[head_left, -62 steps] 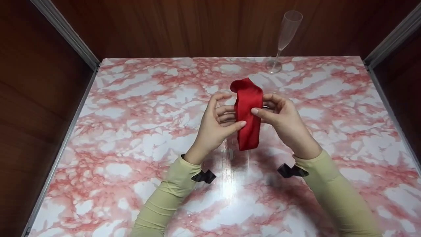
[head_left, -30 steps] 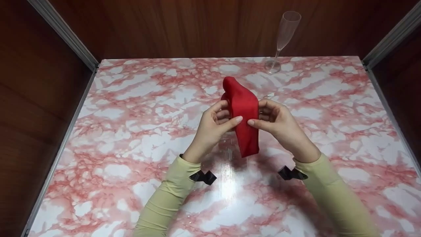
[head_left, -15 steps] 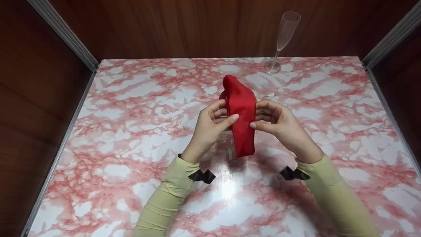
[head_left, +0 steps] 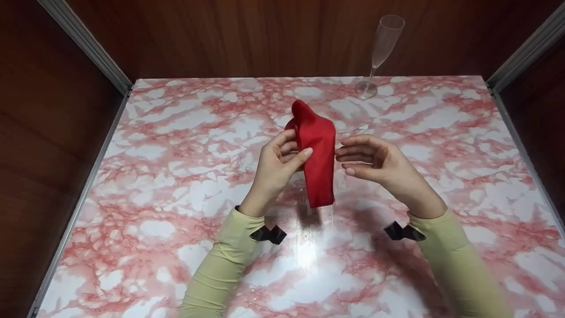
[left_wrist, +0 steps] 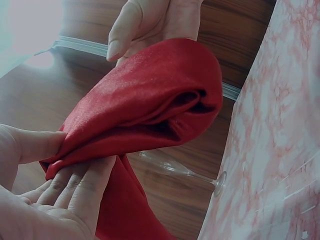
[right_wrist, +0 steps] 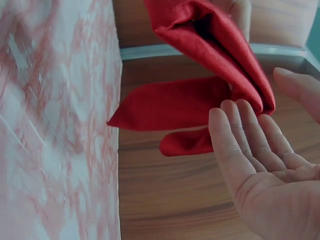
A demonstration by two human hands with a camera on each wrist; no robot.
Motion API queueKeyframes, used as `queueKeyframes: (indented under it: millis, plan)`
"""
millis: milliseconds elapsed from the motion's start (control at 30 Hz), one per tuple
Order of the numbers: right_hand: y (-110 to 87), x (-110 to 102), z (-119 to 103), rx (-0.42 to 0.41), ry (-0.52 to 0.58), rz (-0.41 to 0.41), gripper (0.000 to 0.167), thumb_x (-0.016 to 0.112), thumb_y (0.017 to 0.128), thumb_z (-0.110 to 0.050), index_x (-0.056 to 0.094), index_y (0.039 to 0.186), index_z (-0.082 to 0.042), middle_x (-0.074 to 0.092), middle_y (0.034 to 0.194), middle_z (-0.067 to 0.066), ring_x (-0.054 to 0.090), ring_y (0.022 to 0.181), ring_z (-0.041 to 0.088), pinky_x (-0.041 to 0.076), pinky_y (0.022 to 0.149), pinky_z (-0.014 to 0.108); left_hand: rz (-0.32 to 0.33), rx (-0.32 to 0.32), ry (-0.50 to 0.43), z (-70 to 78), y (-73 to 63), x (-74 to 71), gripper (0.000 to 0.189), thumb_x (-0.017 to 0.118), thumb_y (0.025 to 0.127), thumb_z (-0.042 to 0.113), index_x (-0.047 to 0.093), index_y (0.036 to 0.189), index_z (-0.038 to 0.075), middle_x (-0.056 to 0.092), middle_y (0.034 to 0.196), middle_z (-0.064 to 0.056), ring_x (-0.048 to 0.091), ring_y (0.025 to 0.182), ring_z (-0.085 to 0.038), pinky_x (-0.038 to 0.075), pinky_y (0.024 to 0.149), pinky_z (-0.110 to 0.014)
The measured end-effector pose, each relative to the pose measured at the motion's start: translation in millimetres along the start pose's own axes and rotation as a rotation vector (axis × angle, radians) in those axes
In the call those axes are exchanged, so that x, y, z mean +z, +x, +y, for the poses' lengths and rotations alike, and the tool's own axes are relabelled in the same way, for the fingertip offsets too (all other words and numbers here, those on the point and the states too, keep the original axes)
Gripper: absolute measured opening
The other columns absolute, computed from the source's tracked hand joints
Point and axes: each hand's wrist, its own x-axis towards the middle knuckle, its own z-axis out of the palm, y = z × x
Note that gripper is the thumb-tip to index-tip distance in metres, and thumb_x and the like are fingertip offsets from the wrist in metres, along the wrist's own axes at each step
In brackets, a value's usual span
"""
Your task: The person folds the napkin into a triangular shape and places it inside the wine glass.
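Observation:
A red satin cloth (head_left: 320,163), folded into a thick strip with a rounded loop at its far end, is held up over the table. My left hand (head_left: 276,165) pinches its left side, thumb on the front and fingers behind. The left wrist view shows the layered folds of the cloth (left_wrist: 145,95) between thumb and fingers. My right hand (head_left: 375,161) is beside the right edge, its thumb off the cloth and its fingers fairly straight. In the right wrist view, those fingertips (right_wrist: 242,107) lie right by the fold; whether they touch it I cannot tell.
A clear champagne flute (head_left: 384,48) stands upright at the back of the table, right of centre. The red-and-white marbled tabletop (head_left: 176,247) is bounded by brown wooden panels (head_left: 265,39) at the back and sides. Black wrist cameras (head_left: 269,234) sit at both cuffs.
The cloth has turned more upright and shifted left in my left hand. My right thumb and fingers, which pinched its right edge before, have let go and drawn slightly right.

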Motion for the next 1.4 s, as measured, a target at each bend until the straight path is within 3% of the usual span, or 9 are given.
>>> queueKeyframes:
  millis: [433,700,833,1167,1400]
  plan:
    - [1.4,-16,0,-0.062,-0.024,0.038,0.051,0.063,0.085,0.012,0.048,0.133,0.005,0.051,0.133,0.02,0.048,0.124,0.032,0.043,0.1,0.037,0.02,0.015,-0.011,-0.6,4.6,-2.9,0.039,0.069,0.084,-0.004,0.055,0.121,-0.005,0.067,0.094,-0.016,0.068,0.077,-0.023,0.057,0.068,-0.038]
    - [11.2,-37,4,-0.089,-0.088,0.221,0.053,0.069,0.083,0.008,0.048,0.131,0.006,0.05,0.133,0.018,0.046,0.126,0.029,0.039,0.103,0.036,0.027,0.016,-0.006,-0.4,6.6,-2.6,0.04,0.07,0.084,-0.003,0.055,0.121,-0.005,0.067,0.094,-0.016,0.067,0.078,-0.024,0.057,0.069,-0.038]
    - [17.1,-50,9,-0.084,-0.063,0.298,0.053,0.07,0.082,0.008,0.05,0.131,0.004,0.05,0.133,0.018,0.046,0.126,0.029,0.041,0.101,0.032,0.03,0.019,0.0,-1.6,6.6,-2.4,0.04,0.07,0.084,-0.002,0.056,0.121,-0.004,0.067,0.095,-0.016,0.067,0.078,-0.025,0.057,0.071,-0.039]
    - [27.9,-76,16,-0.082,-0.024,0.408,0.055,0.071,0.081,0.007,0.052,0.131,-0.002,0.051,0.132,0.016,0.046,0.125,0.029,0.038,0.104,0.032,0.031,0.017,-0.008,-3.7,6.3,-2.2,0.042,0.071,0.083,-0.003,0.054,0.122,-0.005,0.066,0.096,-0.016,0.067,0.08,-0.025,0.057,0.073,-0.038]
    - [38.1,-92,18,-0.088,-0.017,0.472,0.056,0.072,0.08,0.008,0.052,0.131,-0.005,0.052,0.13,0.015,0.046,0.124,0.029,0.042,0.099,0.028,0.017,0.044,-0.019,-0.6,8.9,-1.8,0.042,0.07,0.084,-0.002,0.053,0.123,-0.006,0.066,0.097,-0.017,0.067,0.081,-0.026,0.057,0.074,-0.04]
